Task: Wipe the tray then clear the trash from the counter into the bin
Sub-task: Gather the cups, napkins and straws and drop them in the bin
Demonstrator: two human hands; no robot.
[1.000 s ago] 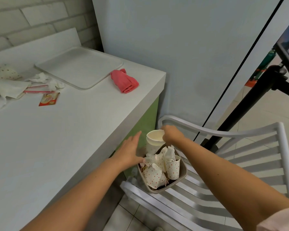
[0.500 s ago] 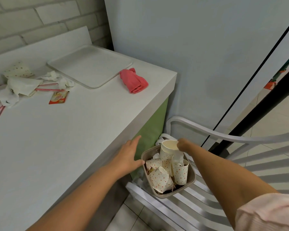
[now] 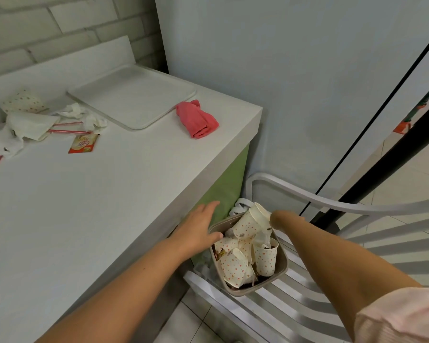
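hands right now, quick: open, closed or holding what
Left hand: open, fingers straight, thumb on the rim of the bin.
Right hand: at the rim of the tilted polka-dot paper cup; fingers hidden, grip cannot be told.

White table carries a tray at 12 o'clock, a pink cloth at 2 o'clock, and napkins, straws, a sachet and a dotted cup at 10 o'clock.
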